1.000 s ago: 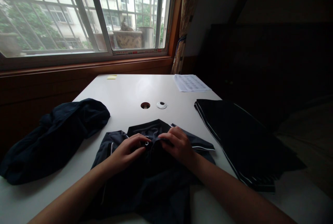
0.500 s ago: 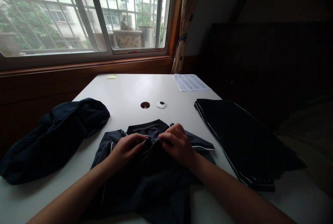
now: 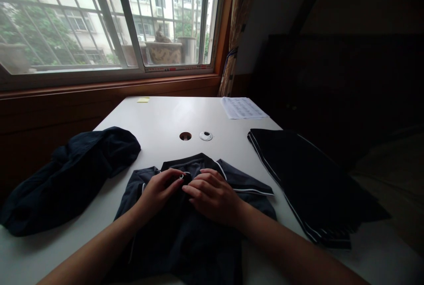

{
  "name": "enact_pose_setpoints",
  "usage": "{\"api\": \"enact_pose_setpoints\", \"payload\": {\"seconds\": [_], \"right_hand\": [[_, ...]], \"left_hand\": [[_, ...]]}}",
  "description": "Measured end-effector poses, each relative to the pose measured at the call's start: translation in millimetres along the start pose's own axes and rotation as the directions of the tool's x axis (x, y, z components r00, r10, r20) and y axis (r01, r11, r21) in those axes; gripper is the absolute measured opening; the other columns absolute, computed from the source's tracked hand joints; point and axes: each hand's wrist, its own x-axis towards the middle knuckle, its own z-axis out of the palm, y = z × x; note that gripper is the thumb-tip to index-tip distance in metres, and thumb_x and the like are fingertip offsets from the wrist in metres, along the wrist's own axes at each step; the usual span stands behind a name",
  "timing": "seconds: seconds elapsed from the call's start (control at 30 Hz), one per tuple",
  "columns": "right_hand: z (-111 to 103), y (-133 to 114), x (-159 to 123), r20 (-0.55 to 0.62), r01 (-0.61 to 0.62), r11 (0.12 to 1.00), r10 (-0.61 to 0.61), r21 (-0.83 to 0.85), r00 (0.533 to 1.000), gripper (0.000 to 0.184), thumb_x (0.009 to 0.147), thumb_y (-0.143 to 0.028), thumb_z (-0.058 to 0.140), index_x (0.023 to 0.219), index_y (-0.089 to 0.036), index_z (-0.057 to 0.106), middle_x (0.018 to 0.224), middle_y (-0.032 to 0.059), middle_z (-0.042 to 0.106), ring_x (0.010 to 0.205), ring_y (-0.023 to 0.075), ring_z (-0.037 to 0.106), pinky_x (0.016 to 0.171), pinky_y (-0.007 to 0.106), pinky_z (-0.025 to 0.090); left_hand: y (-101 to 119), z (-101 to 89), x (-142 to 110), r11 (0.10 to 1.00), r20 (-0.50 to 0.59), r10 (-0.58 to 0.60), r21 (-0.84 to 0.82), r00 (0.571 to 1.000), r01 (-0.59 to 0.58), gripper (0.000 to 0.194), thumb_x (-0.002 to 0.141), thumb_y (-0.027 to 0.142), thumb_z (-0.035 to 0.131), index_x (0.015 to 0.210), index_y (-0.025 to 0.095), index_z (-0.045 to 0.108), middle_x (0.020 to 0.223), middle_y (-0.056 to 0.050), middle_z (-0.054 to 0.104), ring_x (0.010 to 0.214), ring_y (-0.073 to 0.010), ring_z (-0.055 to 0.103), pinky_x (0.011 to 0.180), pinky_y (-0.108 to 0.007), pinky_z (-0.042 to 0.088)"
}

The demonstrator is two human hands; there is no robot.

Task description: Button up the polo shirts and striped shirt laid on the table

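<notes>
Thumb and fingertips of the left hand (image 3: 158,191) pinch the dark shirt (image 3: 188,241) just below its collar (image 3: 202,158); the right hand (image 3: 215,196) bends over the shirt front, its grip too shadowed to tell. The shirt lies near centre on the white surface (image 3: 159,119), between bundled cloth (image 3: 79,170) at left and a folded garment (image 3: 304,179) at right.

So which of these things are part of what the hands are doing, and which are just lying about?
In use:
- dark collared garment
- left hand, pinching it near the collar
- right hand, on its front

Lying about:
- bundled dark cloth
- folded white-edged cloth
- papers
- yellow note
</notes>
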Motion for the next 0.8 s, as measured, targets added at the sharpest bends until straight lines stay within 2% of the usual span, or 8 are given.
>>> {"api": "enact_pose_setpoints", "payload": {"seconds": [0.1, 0.2, 0.3, 0.8], "right_hand": [[2.4, -0.3, 0.6, 0.016, -0.018, 0.999, 0.019, -0.031, 1.000, 0.029, 0.094, -0.024, 0.060, 0.123, -0.021, 0.059, 0.102, 0.0042, 0.068, 0.103, 0.0218, 0.056, 0.102, 0.044, 0.043], [3.0, 0.8, -1.1, 0.032, -0.021, 0.998, 0.023, -0.052, 0.999, 0.021, 0.097, -0.019, 0.055, 0.116, -0.021, 0.062, 0.097, 0.0047, 0.067, 0.098, 0.0215, 0.055, 0.095, 0.042, 0.045], [2.0, 1.4, -2.7, 0.057, 0.002, 0.997, 0.002, -0.072, 0.998, 0.020, 0.098, -0.016, 0.050, 0.113, -0.020, 0.063, 0.094, 0.0050, 0.066, 0.092, 0.0210, 0.054, 0.091, 0.042, 0.044], [2.0, 0.3, 0.2, 0.106, -0.020, 0.988, 0.036, -0.150, 0.994, 0.020, 0.099, -0.011, 0.042, 0.104, -0.015, 0.061, 0.095, 0.0082, 0.063, 0.090, 0.0221, 0.053, 0.087, 0.041, 0.042]], "left_hand": [[1.8, 0.3, -0.6, 1.000, -0.003, -0.002, 0.005, 1.000, 0.002, 0.019, 0.091, 0.032, 0.061, 0.105, 0.019, 0.067, 0.104, -0.006, 0.072, 0.095, -0.0228, 0.068, 0.087, -0.035, 0.055], [2.2, 0.5, -1.0, 1.000, 0.016, -0.006, -0.008, 1.000, 0.006, 0.019, 0.091, 0.031, 0.062, 0.104, 0.019, 0.067, 0.104, -0.006, 0.073, 0.095, -0.0225, 0.068, 0.087, -0.034, 0.055], [1.7, 0.9, -0.4, 1.000, 0.025, 0.000, -0.015, 1.000, 0.001, 0.018, 0.091, 0.030, 0.062, 0.104, 0.019, 0.067, 0.104, -0.006, 0.072, 0.095, -0.0224, 0.068, 0.088, -0.035, 0.055], [-2.1, 1.2, -0.6, 1.000, 0.065, 0.024, 0.007, 0.998, -0.025, 0.020, 0.091, 0.032, 0.061, 0.106, 0.019, 0.067, 0.104, -0.007, 0.072, 0.095, -0.0224, 0.068, 0.086, -0.036, 0.056]]}}
